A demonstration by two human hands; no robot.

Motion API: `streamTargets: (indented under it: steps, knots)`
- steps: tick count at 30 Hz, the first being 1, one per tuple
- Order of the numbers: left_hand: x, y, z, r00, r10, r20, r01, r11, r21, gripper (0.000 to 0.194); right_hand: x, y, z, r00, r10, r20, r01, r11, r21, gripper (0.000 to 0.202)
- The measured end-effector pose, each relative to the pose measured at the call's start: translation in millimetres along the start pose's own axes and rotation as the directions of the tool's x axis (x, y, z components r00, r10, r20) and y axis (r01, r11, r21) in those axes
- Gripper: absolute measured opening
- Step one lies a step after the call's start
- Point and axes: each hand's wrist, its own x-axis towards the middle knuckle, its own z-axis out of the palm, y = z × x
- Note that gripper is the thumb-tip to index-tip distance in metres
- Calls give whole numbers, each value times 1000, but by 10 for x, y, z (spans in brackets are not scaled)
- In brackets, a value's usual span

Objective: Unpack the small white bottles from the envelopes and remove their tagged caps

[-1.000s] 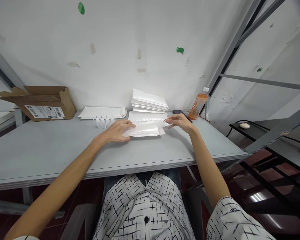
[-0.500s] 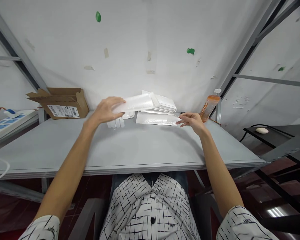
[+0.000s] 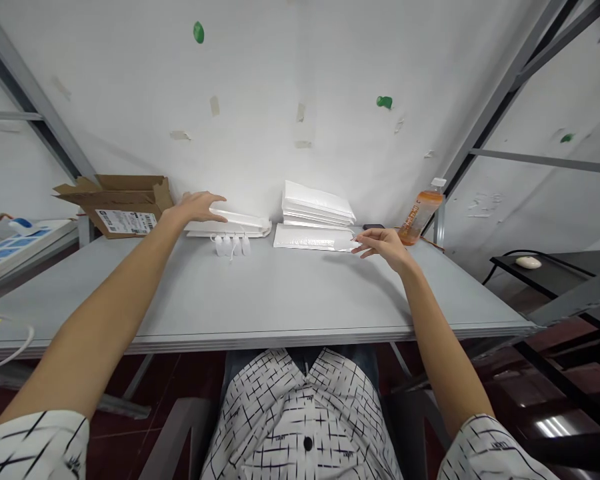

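Clock face = desk [image 3: 290,300] seen from the seat, wall at 12.

9-10: white unit with blue panels [image 3: 27,243], off the left end of the desk; blue-and-white item [image 3: 24,227] on top. White cable [image 3: 25,345] with a yellow tag loops in at about 8-9.

10: cardboard box [image 3: 130,208], flaps open, printed label on front. Sits on desk near the wall.

11: left hand [image 3: 194,207], palm down over the left end of the left pile [image 3: 247,230] of flat white mailers. Thumb and fingers spread apart, thumb at the top mailer; can't tell if it touches. Pile lies flat on desk, slightly uneven. Small translucent white pieces [image 3: 231,245] in a row just on its 6 o'clock side, with white loops.

12-1: right stack [image 3: 317,202] of white mailers by the wall, taller than the left pile, fanned at the right end. Single glossy mailer [image 3: 310,238] flat on its 6 o'clock side.

1: right hand [image 3: 386,245], fingers bent, tips at the right end of that single mailer. Can't tell if pinched on it or just over it. Dark flat object [image 3: 373,226] behind the hand, partly hidden.

2: orange drink bottle [image 3: 420,217], white cap, tilted right.

3, off desk: white mouse [image 3: 529,262] on a black shelf [image 3: 555,277].
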Motion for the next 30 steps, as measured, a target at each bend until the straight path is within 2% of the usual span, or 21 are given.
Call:
streamTargets:
  steps: [3, 6, 9, 12, 14, 16, 19, 21, 24, 27, 30]
  knots:
    - [-57, -11, 109, 997, -37, -62, 34, 998, -53, 80, 2, 23, -6, 1000, 7, 8, -7, 1000, -12, 38]
    - [-190, 67, 48, 969, -82, -231, 45, 986, -162, 64, 8, 32, 12, 1000, 8, 27, -7, 999, -31, 38]
    - [-403, 353, -129, 895, -55, -443, -50, 974, -222, 48, 29, 7, 105, 998, 3, 65, 0, 999, -48, 38]
    - [-646, 820, -205, 860, 74, -505, -223, 944, -242, 40, 76, -61, 291, 991, -14, 133, 23, 998, -63, 37]
    - [-760, 1137, -116, 865, 180, -469, -354, 881, -313, 38, 123, -123, 449, 979, -33, 201, 49, 996, -77, 36]
    - [-800, 1387, 66, 889, 256, -378, -418, 790, -448, 37, 176, -191, 609, 957, -55, 284, 85, 992, -95, 34]
    - [-758, 1587, 367, 931, 278, -237, -365, 695, -619, 41, 250, -290, 821, 917, -88, 389, 140, 985, -106, 32]
    - [-724, 1620, 502, 944, 284, -167, -317, 644, -696, 43, 280, -351, 934, 889, -110, 444, 174, 979, -106, 31]
    - [-736, 1593, 580, 943, 327, -60, -245, 561, -791, 44, 285, -423, 1061, 850, -133, 510, 216, 970, -108, 32]
    - [-786, 1558, 590, 911, 406, 77, -144, 487, -862, 47, 257, -459, 1135, 824, -146, 547, 235, 967, -96, 30]
    - [-803, 1559, 610, 888, 432, 160, -40, 417, -908, 48, 230, -457, 1161, 807, -159, 568, 247, 966, -80, 26]
